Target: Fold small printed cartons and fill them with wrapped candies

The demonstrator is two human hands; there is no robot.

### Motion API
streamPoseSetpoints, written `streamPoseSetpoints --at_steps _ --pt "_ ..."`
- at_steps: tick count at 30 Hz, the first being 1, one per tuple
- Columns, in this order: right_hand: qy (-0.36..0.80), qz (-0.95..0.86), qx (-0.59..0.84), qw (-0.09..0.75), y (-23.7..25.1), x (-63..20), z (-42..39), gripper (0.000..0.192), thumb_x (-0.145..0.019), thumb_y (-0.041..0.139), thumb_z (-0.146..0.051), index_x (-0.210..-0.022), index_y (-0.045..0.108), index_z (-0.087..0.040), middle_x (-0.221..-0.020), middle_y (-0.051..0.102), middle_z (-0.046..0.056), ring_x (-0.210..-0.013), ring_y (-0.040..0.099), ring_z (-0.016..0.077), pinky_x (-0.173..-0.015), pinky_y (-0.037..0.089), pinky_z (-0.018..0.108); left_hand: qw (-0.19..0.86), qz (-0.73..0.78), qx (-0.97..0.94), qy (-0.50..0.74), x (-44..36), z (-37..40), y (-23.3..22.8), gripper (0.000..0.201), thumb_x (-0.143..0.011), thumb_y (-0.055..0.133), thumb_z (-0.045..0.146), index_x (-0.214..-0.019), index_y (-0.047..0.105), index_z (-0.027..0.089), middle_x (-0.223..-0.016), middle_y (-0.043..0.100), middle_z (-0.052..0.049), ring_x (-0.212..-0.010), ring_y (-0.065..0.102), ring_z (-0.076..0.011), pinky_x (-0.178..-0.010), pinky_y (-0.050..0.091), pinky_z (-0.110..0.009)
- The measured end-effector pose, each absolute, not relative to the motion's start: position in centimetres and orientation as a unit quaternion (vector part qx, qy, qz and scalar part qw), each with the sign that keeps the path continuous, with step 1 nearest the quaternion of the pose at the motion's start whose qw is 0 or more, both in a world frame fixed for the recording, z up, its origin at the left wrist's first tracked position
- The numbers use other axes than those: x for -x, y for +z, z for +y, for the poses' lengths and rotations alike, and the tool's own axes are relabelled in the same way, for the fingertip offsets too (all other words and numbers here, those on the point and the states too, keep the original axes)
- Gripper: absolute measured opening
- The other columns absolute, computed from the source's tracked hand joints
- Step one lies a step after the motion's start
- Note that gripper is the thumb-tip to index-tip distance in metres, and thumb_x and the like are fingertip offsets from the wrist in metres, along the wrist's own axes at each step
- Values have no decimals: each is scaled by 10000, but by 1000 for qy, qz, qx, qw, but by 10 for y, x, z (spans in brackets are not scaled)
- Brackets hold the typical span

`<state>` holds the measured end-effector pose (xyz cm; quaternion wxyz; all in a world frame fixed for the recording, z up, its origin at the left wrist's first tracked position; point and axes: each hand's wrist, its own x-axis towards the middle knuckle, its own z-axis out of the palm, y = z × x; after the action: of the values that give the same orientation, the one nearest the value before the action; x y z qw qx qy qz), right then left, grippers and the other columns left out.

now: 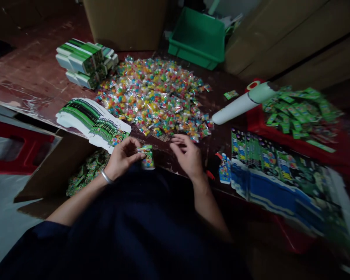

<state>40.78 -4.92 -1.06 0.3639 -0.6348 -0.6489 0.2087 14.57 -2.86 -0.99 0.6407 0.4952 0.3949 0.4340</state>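
Note:
My left hand (124,156), with a silver bangle on its wrist, pinches a small green printed candy box (147,157) between thumb and fingers near the table's front edge. To the right of the box, apart from it, my right hand (188,154) hovers with fingers bent and slightly apart, nothing visible in them. Just beyond both hands spreads a heap of clear packets of colourful candies (157,97). Beside my left hand lies a fanned row of flat green cartons (96,122).
Banded carton bundles (80,62) sit at the back left, near a green tray (196,39). A white tube (245,103) lies to the right, before a red tray of green packets (297,112). Printed sheets (277,179) overlap at right. A cardboard box (46,171) holds filled boxes below left.

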Motion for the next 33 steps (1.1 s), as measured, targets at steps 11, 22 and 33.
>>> streamPoseSetpoints --at_steps 11,22,33 --pt "6 -641 752 154 -52 -453 -34 201 -968 626 -305 -1061 754 -179 -1099 769 172 -1018 690 324 -901 551 452 723 403 -442 347 -148 -25 -17 502 -700 868 239 -1143 640 172 -1062 701 -42 -873 657 -170 -768 560 -293" --pt "230 -542 591 551 25 -390 -51 141 -897 769 -340 -959 713 -225 -818 746 0 -696 726 159 -597 613 270 720 375 -485 325 -155 -26 -26 395 -694 904 291 -943 627 161 -906 671 -2 -830 617 -156 -801 495 -291" --pt "117 -701 571 412 24 -358 -46 188 -962 694 -295 -792 744 -232 -1025 729 79 -986 684 240 -872 583 414 736 348 -481 324 -167 -34 -19 406 -781 886 386 -1037 681 147 -925 730 -42 -837 678 -165 -802 538 -289"
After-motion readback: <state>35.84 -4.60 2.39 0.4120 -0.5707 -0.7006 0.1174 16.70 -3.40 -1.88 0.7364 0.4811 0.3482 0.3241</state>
